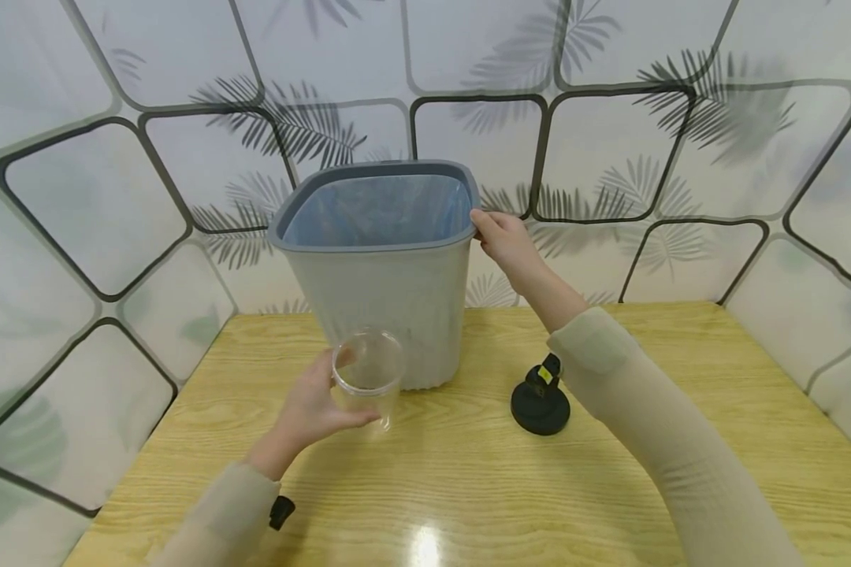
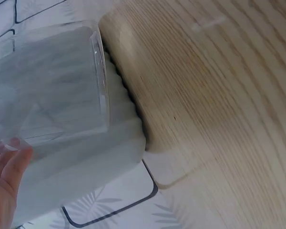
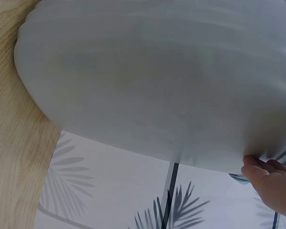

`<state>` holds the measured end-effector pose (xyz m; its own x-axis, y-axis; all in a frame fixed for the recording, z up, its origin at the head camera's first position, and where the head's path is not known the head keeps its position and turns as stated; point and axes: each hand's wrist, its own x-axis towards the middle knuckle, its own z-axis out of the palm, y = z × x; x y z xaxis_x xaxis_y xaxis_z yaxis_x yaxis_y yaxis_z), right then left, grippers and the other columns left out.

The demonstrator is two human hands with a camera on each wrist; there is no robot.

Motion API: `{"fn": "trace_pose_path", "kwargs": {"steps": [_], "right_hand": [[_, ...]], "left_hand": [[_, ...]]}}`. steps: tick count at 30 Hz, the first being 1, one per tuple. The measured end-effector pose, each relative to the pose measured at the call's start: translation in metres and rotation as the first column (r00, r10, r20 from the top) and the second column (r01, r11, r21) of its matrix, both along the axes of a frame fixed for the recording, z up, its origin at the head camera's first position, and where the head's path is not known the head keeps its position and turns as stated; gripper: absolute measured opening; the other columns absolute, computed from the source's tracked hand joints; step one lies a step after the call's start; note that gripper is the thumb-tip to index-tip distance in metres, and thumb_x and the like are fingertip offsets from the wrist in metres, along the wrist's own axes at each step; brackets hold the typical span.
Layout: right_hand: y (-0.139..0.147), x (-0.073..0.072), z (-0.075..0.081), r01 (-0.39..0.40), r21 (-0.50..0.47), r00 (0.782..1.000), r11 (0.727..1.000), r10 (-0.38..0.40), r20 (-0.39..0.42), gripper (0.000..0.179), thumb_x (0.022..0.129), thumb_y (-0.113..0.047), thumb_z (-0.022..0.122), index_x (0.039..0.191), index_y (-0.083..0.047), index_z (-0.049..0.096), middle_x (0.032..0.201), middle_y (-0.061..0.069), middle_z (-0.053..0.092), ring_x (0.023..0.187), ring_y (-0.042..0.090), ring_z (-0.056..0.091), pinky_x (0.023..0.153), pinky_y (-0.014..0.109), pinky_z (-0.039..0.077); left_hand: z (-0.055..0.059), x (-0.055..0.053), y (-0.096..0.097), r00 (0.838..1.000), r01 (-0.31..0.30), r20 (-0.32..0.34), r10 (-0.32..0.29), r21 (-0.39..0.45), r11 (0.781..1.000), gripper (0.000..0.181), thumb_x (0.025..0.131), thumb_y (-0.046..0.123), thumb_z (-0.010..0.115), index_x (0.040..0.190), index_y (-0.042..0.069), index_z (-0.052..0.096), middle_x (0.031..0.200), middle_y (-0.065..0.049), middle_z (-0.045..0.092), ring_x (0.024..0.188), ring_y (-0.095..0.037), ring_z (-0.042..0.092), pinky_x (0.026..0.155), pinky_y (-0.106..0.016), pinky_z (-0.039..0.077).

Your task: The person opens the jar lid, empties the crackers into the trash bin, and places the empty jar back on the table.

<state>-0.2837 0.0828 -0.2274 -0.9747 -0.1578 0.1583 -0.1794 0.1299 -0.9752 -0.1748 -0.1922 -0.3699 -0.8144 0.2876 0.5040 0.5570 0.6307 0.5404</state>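
Note:
A pale grey trash bin [image 1: 425, 307] with a darker grey rim [image 1: 376, 249] stands upright at the back of the table. Its inside shows a bluish lining [image 1: 390, 209]. My right hand [image 1: 507, 246] grips the rim at its right side, thumb on top and fingers below the edge. In front of the bin's lower wall, my left hand [image 1: 310, 405] holds a clear plastic cup [image 1: 374, 366] from the left, mouth up and tilted toward me. The left wrist view shows the see-through cup [image 2: 52, 86] large against the bin, with fingertips at its edge.
A black object with a round base [image 1: 541, 405] and a yellow mark sits below my right forearm. A small black piece [image 1: 281, 512] shows beside my left sleeve. Patterned cloth walls [image 1: 610, 157] enclose the wooden table [image 1: 468, 480] at back and sides.

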Motion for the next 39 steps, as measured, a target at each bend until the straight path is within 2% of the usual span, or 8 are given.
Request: {"fn": "trace_pose_path", "kwargs": {"steps": [7,13,17,23,27,33,37,39], "right_hand": [[0.0,0.0,0.0,-0.004,-0.001,1.0,1.0,0.004,-0.001,0.045,0.095,-0.027,0.04,0.124,0.008,0.045,0.127,0.018,0.043,0.117,0.025,0.04,0.098,0.032,0.031],[0.0,0.0,0.0,-0.015,-0.001,1.0,1.0,0.015,-0.003,0.046,0.095,-0.027,0.039,0.126,0.007,0.043,0.128,0.019,0.041,0.118,0.025,0.039,0.098,0.032,0.03],[0.0,0.0,-0.001,-0.016,-0.002,1.0,1.0,0.016,0.001,0.046,0.095,-0.027,0.039,0.127,0.006,0.042,0.129,0.019,0.041,0.118,0.025,0.039,0.098,0.032,0.03],[0.001,0.0,-0.001,-0.016,0.008,1.0,1.0,0.016,-0.004,0.047,0.095,-0.028,0.039,0.127,0.006,0.043,0.13,0.018,0.041,0.119,0.025,0.038,0.098,0.032,0.03],[0.001,-0.001,-0.001,-0.015,0.009,1.0,1.0,0.015,-0.006,0.046,0.095,-0.028,0.039,0.126,0.006,0.044,0.13,0.018,0.041,0.119,0.025,0.038,0.098,0.032,0.03],[0.001,-0.001,-0.001,-0.018,0.007,1.0,1.0,0.018,-0.011,0.046,0.095,-0.028,0.039,0.125,0.006,0.044,0.129,0.017,0.042,0.118,0.025,0.039,0.098,0.032,0.03],[0.001,-0.001,-0.001,-0.019,0.005,1.0,1.0,0.019,-0.012,0.046,0.095,-0.028,0.039,0.125,0.006,0.044,0.128,0.017,0.042,0.118,0.025,0.039,0.098,0.032,0.03],[0.001,-0.001,-0.001,-0.017,0.007,1.0,1.0,0.017,-0.011,0.046,0.095,-0.028,0.039,0.125,0.006,0.044,0.128,0.017,0.042,0.119,0.025,0.039,0.098,0.031,0.03]], "left_hand": [[-0.001,-0.002,0.015,0.997,0.068,0.04,-0.07,0.047,0.997,0.094,0.051,0.027,0.086,0.127,0.003,0.038,0.117,-0.01,0.049,0.106,-0.024,0.048,0.08,-0.039,0.046],[-0.004,-0.005,0.026,0.993,0.11,0.025,-0.112,0.043,0.993,0.092,0.05,0.026,0.087,0.125,0.0,0.04,0.116,-0.011,0.051,0.105,-0.024,0.049,0.082,-0.036,0.046],[-0.007,-0.007,0.034,0.994,0.111,0.005,-0.111,0.031,0.993,0.094,0.05,0.029,0.087,0.126,0.001,0.039,0.115,-0.011,0.052,0.105,-0.023,0.05,0.08,-0.035,0.046],[-0.009,-0.008,0.05,0.99,0.118,0.061,-0.124,0.1,0.988,0.092,0.049,0.025,0.087,0.125,0.002,0.04,0.115,-0.011,0.052,0.105,-0.023,0.049,0.081,-0.038,0.045],[-0.005,-0.006,0.062,0.977,0.154,0.122,-0.173,0.152,0.976,0.091,0.05,0.02,0.087,0.126,0.002,0.04,0.117,-0.012,0.05,0.106,-0.024,0.048,0.084,-0.038,0.043],[0.013,0.005,0.078,0.948,0.252,0.138,-0.287,0.222,0.942,0.089,0.053,0.007,0.085,0.127,-0.006,0.036,0.117,-0.023,0.048,0.104,-0.036,0.047,0.084,-0.047,0.041],[0.0,-0.003,0.082,0.942,0.268,0.146,-0.301,0.209,0.94,0.091,0.054,0.014,0.086,0.128,-0.004,0.036,0.118,-0.021,0.048,0.105,-0.035,0.047,0.085,-0.047,0.041],[-0.008,-0.007,0.084,0.946,0.256,0.153,-0.285,0.184,0.949,0.094,0.054,0.022,0.086,0.13,0.001,0.035,0.12,-0.016,0.047,0.108,-0.03,0.046,0.086,-0.043,0.041]]}}
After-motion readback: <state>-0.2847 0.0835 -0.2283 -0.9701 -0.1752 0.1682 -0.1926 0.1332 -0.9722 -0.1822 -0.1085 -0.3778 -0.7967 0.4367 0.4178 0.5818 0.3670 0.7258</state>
